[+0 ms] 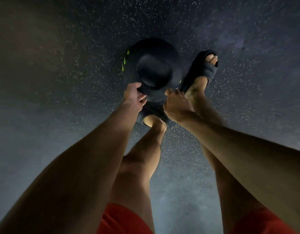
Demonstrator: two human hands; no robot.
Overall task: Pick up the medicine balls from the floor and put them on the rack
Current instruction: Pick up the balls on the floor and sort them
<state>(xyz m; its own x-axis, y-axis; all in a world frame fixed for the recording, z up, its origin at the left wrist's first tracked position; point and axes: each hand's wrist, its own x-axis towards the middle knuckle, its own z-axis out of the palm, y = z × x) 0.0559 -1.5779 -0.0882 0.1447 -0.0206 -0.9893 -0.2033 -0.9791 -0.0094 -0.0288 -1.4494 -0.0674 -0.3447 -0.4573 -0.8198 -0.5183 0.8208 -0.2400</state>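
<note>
Head view: I'm watching left hand and right hand gripping the black medicine ball at the speckled floor, its racking not yet done.

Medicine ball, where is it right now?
Centre of the head view: the ball is between the left hand and right hand, low by the speckled floor, just left of the forward sandal.

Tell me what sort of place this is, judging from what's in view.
Most likely a gym or workout room. The floor is dark matting flecked with pale specks, and the left hand and right hand hold a black medicine ball with green markings. The person wears red shorts.
</note>
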